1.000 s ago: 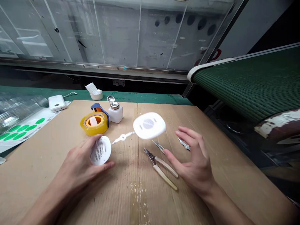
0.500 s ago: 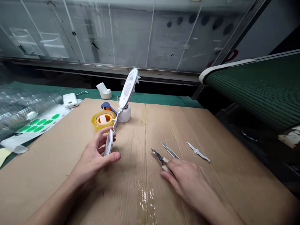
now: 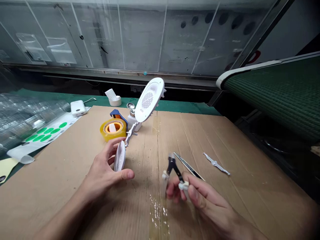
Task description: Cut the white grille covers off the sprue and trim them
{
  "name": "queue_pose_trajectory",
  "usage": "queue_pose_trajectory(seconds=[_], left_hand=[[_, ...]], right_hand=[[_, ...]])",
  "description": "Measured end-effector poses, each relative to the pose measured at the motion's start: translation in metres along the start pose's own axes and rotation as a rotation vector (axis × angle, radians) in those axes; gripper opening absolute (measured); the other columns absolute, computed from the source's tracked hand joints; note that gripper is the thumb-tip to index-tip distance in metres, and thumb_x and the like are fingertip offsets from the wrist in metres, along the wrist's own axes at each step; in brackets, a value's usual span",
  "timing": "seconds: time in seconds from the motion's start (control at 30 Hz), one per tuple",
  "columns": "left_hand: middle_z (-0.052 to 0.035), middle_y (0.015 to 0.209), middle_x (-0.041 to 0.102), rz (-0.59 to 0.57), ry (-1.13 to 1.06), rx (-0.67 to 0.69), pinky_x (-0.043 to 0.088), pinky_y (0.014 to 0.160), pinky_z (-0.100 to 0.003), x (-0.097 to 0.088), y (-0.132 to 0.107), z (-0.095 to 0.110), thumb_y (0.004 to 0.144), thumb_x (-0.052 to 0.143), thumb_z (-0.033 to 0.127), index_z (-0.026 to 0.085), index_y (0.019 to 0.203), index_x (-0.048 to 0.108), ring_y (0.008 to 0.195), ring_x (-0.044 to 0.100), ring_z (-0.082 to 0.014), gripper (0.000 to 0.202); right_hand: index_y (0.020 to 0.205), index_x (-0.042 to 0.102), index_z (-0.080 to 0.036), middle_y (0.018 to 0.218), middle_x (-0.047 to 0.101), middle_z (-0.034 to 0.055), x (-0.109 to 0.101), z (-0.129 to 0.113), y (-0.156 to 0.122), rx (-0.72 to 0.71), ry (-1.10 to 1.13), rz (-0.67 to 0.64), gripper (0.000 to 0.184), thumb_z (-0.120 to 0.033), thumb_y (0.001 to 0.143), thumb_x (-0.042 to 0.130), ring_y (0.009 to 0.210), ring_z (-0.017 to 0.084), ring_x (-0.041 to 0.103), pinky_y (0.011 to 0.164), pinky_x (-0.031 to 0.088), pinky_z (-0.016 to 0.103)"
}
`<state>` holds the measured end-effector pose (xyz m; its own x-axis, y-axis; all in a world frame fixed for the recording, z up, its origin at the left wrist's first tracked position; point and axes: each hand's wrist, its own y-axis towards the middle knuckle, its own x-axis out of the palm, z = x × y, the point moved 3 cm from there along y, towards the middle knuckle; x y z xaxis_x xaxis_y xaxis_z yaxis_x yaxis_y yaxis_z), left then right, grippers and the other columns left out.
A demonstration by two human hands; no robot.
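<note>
My left hand [image 3: 103, 171] grips a white plastic moulding [image 3: 149, 100] by its lower end. Two round perforated covers are joined by a thin runner; the larger one is raised up and to the right, while the smaller cover [image 3: 120, 156] sits between my fingers and thumb. In my right hand [image 3: 203, 200] is a pair of side cutters [image 3: 172, 163] with pale handles, held over the cardboard [image 3: 140, 186], jaws pointing away from me and handles apart. A utility knife [image 3: 187, 165] lies just beyond that hand. Further right rests a thin white plastic strip [image 3: 217, 163].
A yellow tape roll [image 3: 106, 133], a blue tape cutter [image 3: 120, 116] and a white bottle [image 3: 131, 122] stand behind my left hand. Clear plastic containers [image 3: 32, 116] and a sheet with green stickers [image 3: 47, 131] lie left. A green conveyor belt [image 3: 280, 90] slopes at right.
My right hand has lifted the side cutters off the cardboard and their handles have spread. The moulding has turned, its large cover now facing me more.
</note>
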<state>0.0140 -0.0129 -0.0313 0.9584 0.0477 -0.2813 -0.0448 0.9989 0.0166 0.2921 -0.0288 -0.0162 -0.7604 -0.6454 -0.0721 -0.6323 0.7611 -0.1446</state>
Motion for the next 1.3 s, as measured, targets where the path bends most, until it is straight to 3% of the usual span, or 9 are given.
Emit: queue_pose_trajectory(seconds=[0.1,0.17,0.27,0.43,0.53,0.7,0.87,1.07,1.3], left_hand=[[-0.0067,0.128,0.056,0.022,0.08,0.082,0.04,0.106,-0.055,0.003,-0.001,0.002,0.058,0.086,0.057,0.035,0.128,0.046,0.122,0.053,-0.0317,0.083],[-0.0052,0.125,0.056,0.056,0.168,0.16,0.042,0.103,-0.054,0.005,-0.002,0.003,0.056,0.087,0.057,0.036,0.127,0.046,0.119,0.053,-0.0308,0.085],[-0.0051,0.123,0.057,0.079,0.258,0.238,0.047,0.097,-0.052,0.011,-0.007,0.004,0.053,0.088,0.059,0.036,0.127,0.045,0.112,0.056,-0.0304,0.089],[-0.0062,0.121,0.056,0.06,0.297,0.316,0.048,0.093,-0.05,0.022,-0.015,0.005,0.05,0.089,0.059,0.035,0.127,0.045,0.109,0.057,-0.0312,0.092],[-0.0061,0.12,0.055,0.052,0.305,0.361,0.048,0.092,-0.048,0.026,-0.015,0.006,0.046,0.091,0.058,0.035,0.127,0.045,0.109,0.057,-0.0317,0.096],[-0.006,0.121,0.053,0.02,0.29,0.422,0.048,0.09,-0.041,0.032,-0.017,0.01,0.047,0.091,0.057,0.033,0.128,0.045,0.111,0.055,-0.0296,0.097],[-0.0056,0.116,0.054,-0.004,0.289,0.437,0.048,0.084,-0.036,0.041,-0.022,0.014,0.048,0.09,0.058,0.031,0.128,0.046,0.106,0.056,-0.0271,0.096],[-0.0055,0.115,0.054,-0.018,0.289,0.448,0.046,0.079,-0.034,0.044,-0.026,0.016,0.044,0.09,0.06,0.03,0.128,0.046,0.106,0.054,-0.0266,0.099],[-0.006,0.114,0.054,-0.024,0.297,0.481,0.046,0.077,-0.032,0.046,-0.024,0.017,0.046,0.089,0.06,0.028,0.128,0.046,0.103,0.055,-0.0252,0.099]], right_hand=[[0.077,0.052,-0.023,0.091,0.049,0.0025,0.005,0.006,0.003,-0.027,0.028,0.105,0.042,-0.059,0.095,0.044,0.086,0.017,0.047,0.079,0.041,0.029],[0.075,0.05,-0.022,0.101,0.047,0.0038,0.009,0.01,0.003,-0.001,0.007,0.148,0.043,-0.061,0.093,0.048,0.101,0.02,0.045,0.087,0.04,0.029],[0.084,0.055,-0.024,0.114,0.05,0.0048,0.018,0.015,0.003,0.111,0.123,0.058,0.039,-0.06,0.094,0.047,0.124,0.024,0.039,0.104,0.033,0.035],[0.116,0.053,-0.027,0.112,0.058,0.0052,0.036,0.01,0.003,0.16,0.417,-0.184,0.043,-0.063,0.092,0.049,0.114,0.023,0.054,0.102,0.036,0.041],[0.133,0.049,-0.027,0.12,0.06,0.008,0.042,0.016,0.002,0.22,0.537,-0.098,0.058,-0.062,0.088,0.057,0.116,0.025,0.054,0.104,0.033,0.043],[0.123,0.062,-0.022,0.109,0.065,0.0083,0.046,0.032,0.0,0.272,0.742,0.026,0.055,-0.058,0.082,0.061,0.106,0.028,0.056,0.097,0.038,0.043],[0.118,0.062,-0.023,0.104,0.063,0.0083,0.041,0.025,-0.004,0.26,0.509,-0.006,0.059,-0.069,0.081,0.056,0.101,0.027,0.054,0.092,0.041,0.043],[0.112,0.06,-0.021,0.097,0.06,0.0049,0.04,0.019,-0.005,0.365,0.261,-0.069,0.042,-0.049,0.081,0.064,0.089,0.021,0.054,0.08,0.044,0.035],[0.11,0.062,-0.018,0.078,0.059,0.0033,0.041,0.01,-0.003,0.355,0.11,-0.068,0.043,-0.053,0.088,0.052,0.072,0.018,0.056,0.069,0.047,0.029]])
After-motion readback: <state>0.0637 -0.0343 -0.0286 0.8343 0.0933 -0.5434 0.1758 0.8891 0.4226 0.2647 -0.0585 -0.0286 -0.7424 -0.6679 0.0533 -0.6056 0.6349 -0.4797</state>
